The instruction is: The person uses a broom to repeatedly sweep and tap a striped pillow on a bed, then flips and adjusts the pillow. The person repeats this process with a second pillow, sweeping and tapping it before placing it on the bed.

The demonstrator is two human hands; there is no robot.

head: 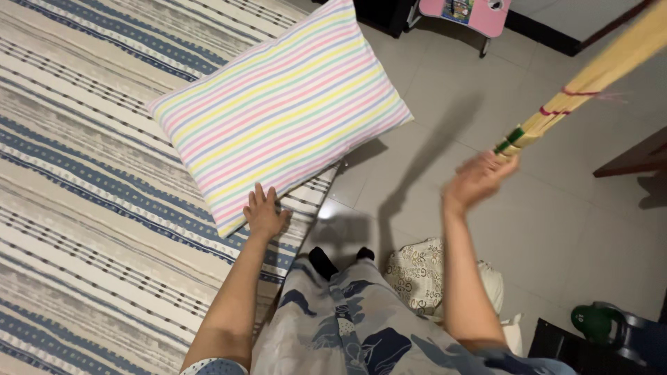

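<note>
At the middle of the frame my left hand (265, 212) rests flat on the lower corner of the striped pillow (281, 111), its fingers (258, 195) spread apart and pressing on the fabric rather than gripping it. The pillow lies tilted on the bed (83, 208), its far corner hanging out past the bed's edge over the tiled floor (431, 90). Toward the right of the frame my right hand (478, 179) is raised and blurred; its fingers seem curled around the green-bound end of a straw broom (590, 76), which slants away to the upper right corner. Judging from how things lie, the bed's striped sheet looks smooth and the pillow is on it but not yet squared up, so I would say the tidying is partway through. As for containers, a patterned cloth bag (417, 271) slumps on the floor at lower centre right, beside my feet; I cannot tell what it holds.
</note>
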